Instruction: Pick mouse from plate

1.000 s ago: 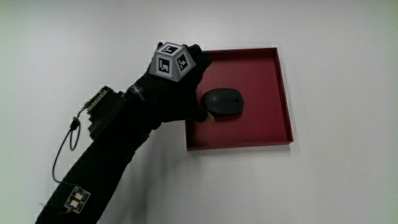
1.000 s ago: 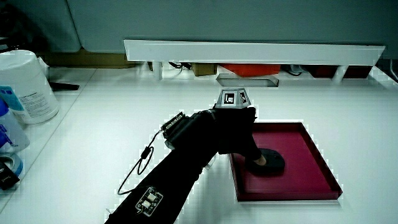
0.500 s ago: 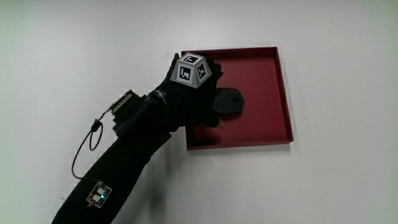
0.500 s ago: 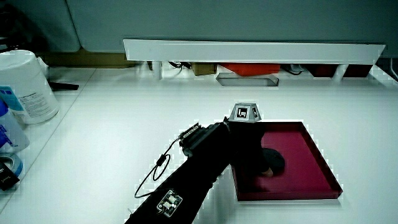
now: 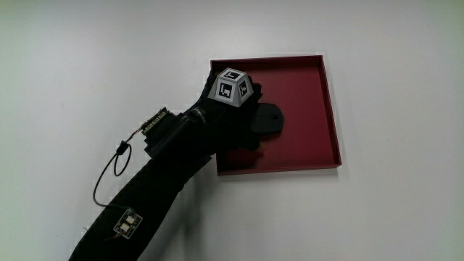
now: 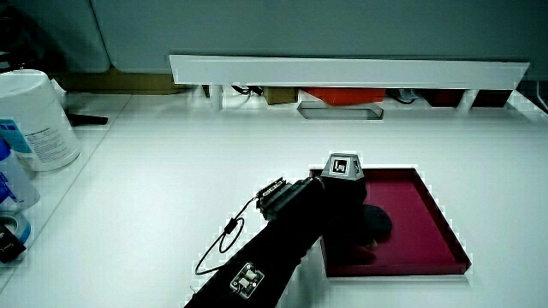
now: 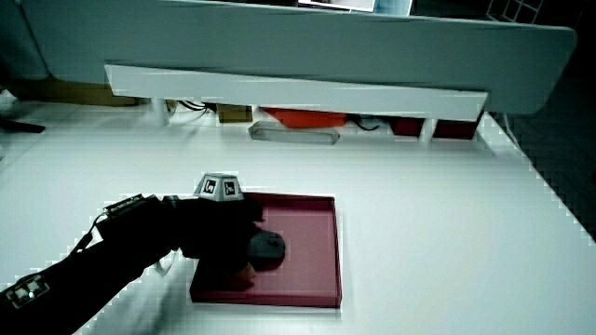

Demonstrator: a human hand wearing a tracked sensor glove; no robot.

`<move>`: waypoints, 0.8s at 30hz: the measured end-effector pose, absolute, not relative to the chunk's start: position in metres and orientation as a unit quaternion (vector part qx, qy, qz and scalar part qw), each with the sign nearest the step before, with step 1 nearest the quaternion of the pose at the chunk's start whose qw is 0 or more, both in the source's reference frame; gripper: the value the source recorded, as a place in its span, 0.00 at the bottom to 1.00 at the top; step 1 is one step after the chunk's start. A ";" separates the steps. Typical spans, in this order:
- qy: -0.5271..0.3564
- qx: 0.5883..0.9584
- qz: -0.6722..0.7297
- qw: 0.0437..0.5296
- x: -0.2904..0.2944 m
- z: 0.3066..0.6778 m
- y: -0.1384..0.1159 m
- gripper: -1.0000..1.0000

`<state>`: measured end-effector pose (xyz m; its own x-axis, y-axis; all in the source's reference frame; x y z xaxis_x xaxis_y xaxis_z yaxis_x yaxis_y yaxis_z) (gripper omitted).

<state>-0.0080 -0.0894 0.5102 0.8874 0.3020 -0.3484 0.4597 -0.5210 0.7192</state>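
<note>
A black mouse [image 5: 272, 119] lies in the dark red square plate [image 5: 312, 87], in the part of it nearest the forearm. The gloved hand [image 5: 243, 123] rests over the end of the mouse closest to the forearm, fingers curled around it, and the patterned cube [image 5: 230, 87] sits on its back. In both side views the hand [image 6: 347, 210] [image 7: 228, 237] covers part of the mouse [image 6: 378, 222] [image 7: 270, 248], which still sits on the plate [image 6: 424, 218] [image 7: 312, 256]. A thumb tip shows at the mouse's edge nearest the person.
A white canister [image 6: 34, 120] stands at the table's edge, away from the plate. The low white partition [image 6: 342, 68] [image 7: 298, 88] runs along the table farthest from the person, with small items under it. A thin cable loop [image 5: 109, 170] hangs from the forearm.
The hand has slid from the plate's edge onto the mouse and now covers more of it, fingers closing around it. The mouse and plate have stayed in place.
</note>
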 end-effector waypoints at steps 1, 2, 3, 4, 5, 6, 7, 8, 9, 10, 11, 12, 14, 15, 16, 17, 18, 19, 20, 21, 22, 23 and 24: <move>0.222 0.868 -0.090 0.436 -0.007 0.507 -0.089 0.50; 0.221 0.869 -0.098 0.433 -0.007 0.512 -0.089 0.50; 0.227 0.873 -0.095 0.421 -0.007 0.507 -0.089 0.53; 0.227 0.873 -0.096 0.420 -0.007 0.509 -0.089 0.56; 0.229 0.873 -0.096 0.420 -0.007 0.508 -0.089 0.59; 0.233 0.873 -0.092 0.418 -0.006 0.504 -0.088 0.62; 0.225 0.874 -0.090 0.420 -0.006 0.506 -0.088 0.66; 0.230 0.879 -0.094 0.408 -0.006 0.509 -0.088 0.69; 0.230 0.877 -0.094 0.412 -0.005 0.505 -0.087 0.72; 0.230 0.880 -0.092 0.405 -0.005 0.508 -0.086 0.75; 0.232 0.882 -0.092 0.400 -0.005 0.507 -0.086 0.78; 0.232 0.883 -0.095 0.396 -0.005 0.506 -0.085 0.81; 0.233 0.885 -0.100 0.391 -0.005 0.509 -0.085 0.88; 0.236 0.885 -0.101 0.388 -0.005 0.509 -0.085 0.91; 0.240 0.885 -0.098 0.386 -0.006 0.507 -0.085 0.94; 0.238 0.885 -0.106 0.385 -0.006 0.510 -0.085 0.97; 0.238 0.886 -0.104 0.384 -0.006 0.509 -0.085 1.00; 0.238 0.885 -0.106 0.386 -0.006 0.509 -0.085 1.00; 0.236 0.883 -0.103 0.392 -0.006 0.506 -0.085 1.00; 0.240 0.886 -0.107 0.382 -0.005 0.506 -0.085 1.00; 0.242 0.887 -0.105 0.379 -0.005 0.505 -0.085 1.00; 0.244 0.888 -0.109 0.375 -0.005 0.502 -0.085 1.00; 0.247 0.886 -0.111 0.376 -0.006 0.499 -0.085 1.00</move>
<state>-0.0056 -0.0852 0.4985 0.8536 0.3542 -0.3819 0.5207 -0.5955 0.6117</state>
